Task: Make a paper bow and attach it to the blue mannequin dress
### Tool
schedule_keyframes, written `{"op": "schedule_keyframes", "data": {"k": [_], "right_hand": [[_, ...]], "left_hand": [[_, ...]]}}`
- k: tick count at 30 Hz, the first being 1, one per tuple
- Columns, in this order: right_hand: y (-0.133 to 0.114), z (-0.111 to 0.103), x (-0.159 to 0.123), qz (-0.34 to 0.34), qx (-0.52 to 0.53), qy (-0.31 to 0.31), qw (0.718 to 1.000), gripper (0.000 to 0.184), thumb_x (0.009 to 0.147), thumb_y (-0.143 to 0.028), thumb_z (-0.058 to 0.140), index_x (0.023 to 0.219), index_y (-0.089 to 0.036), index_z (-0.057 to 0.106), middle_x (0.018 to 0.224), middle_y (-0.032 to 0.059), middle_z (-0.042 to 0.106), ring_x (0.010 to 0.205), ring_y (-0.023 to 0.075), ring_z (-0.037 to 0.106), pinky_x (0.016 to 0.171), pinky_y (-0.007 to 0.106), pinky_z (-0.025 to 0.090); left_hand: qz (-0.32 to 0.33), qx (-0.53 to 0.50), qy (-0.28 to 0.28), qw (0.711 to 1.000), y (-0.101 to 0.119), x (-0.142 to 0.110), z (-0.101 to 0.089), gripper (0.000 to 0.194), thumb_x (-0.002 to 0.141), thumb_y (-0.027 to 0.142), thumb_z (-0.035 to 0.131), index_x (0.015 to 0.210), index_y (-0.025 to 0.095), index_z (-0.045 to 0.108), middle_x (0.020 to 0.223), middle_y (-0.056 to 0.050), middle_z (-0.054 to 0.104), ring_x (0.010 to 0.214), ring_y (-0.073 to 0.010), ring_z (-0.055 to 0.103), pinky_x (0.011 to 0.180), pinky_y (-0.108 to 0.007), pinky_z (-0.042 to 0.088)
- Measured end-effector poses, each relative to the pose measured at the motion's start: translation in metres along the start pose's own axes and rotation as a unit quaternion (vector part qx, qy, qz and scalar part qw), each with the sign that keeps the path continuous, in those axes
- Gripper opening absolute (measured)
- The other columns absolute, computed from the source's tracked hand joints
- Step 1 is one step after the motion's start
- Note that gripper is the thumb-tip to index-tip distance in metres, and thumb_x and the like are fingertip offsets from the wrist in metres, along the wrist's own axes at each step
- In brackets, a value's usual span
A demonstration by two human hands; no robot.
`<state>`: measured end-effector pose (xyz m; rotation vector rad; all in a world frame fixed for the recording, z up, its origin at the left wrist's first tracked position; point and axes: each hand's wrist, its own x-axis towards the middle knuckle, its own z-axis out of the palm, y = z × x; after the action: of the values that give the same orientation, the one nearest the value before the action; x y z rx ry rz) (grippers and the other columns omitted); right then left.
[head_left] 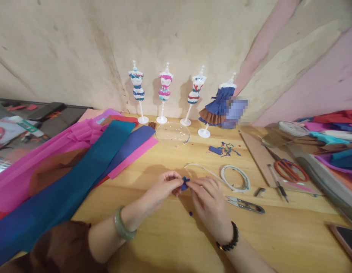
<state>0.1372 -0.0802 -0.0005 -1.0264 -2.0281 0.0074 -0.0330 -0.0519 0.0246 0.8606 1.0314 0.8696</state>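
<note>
A brown sleeve (59, 244) fills my near left corner, and past it my left hand (164, 185) and right hand (208, 198) share a fingertip grip, both pinching a small dark-blue piece (184, 186) over the counter (155, 239). I judge this to be fine shaping, so the next move calls for gentle pressure; the white tube's (28, 126) markings are too blurred for me to read.

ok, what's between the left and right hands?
Head view: a small dark-blue piece, at the fingertips of both the left hand and the right hand; material unclear.
</note>
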Motion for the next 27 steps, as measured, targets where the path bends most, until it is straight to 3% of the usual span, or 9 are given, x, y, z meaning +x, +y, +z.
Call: {"op": "schedule_keyframes", "data": {"k": [11, 22, 27], "right_hand": [[-0.0021, 0.0009, 0.0018, 0.006, -0.018, 0.001, 1.000, 0.035, 0.088, -0.002, 0.051, 0.117, -0.021, 0.061, 0.092, 0.0075, 0.066, 0.085, 0.0212, 0.059, 0.080, 0.042, 0.047], [-0.0024, 0.0004, 0.0020, 0.009, -0.014, 0.009, 1.000, 0.031, 0.089, -0.004, 0.051, 0.114, -0.020, 0.058, 0.093, 0.0071, 0.068, 0.087, 0.0209, 0.061, 0.085, 0.044, 0.045], [-0.0039, -0.0002, 0.0038, 0.008, -0.019, 0.006, 1.000, 0.028, 0.090, -0.005, 0.052, 0.112, -0.021, 0.058, 0.092, 0.0066, 0.069, 0.085, 0.0207, 0.062, 0.087, 0.044, 0.044]], "left_hand": [[0.038, 0.057, -0.003, 0.998, 0.0004, -0.0020, 0.0010, 0.021, 0.066, 0.034, 0.069, 0.063, 0.016, 0.059, 0.053, 0.002, 0.054, 0.050, -0.0095, 0.048, 0.053, -0.023, 0.035], [0.004, 0.056, -0.011, 0.998, -0.0028, 0.0002, -0.0019, 0.030, 0.065, 0.043, 0.073, 0.066, 0.016, 0.059, 0.055, 0.001, 0.058, 0.051, -0.0097, 0.051, 0.051, -0.022, 0.038], [0.014, 0.057, 0.009, 0.998, -0.0027, 0.0008, -0.0016, 0.025, 0.063, 0.036, 0.074, 0.065, 0.016, 0.059, 0.054, 0.002, 0.057, 0.048, -0.0085, 0.049, 0.050, -0.022, 0.037]]}}
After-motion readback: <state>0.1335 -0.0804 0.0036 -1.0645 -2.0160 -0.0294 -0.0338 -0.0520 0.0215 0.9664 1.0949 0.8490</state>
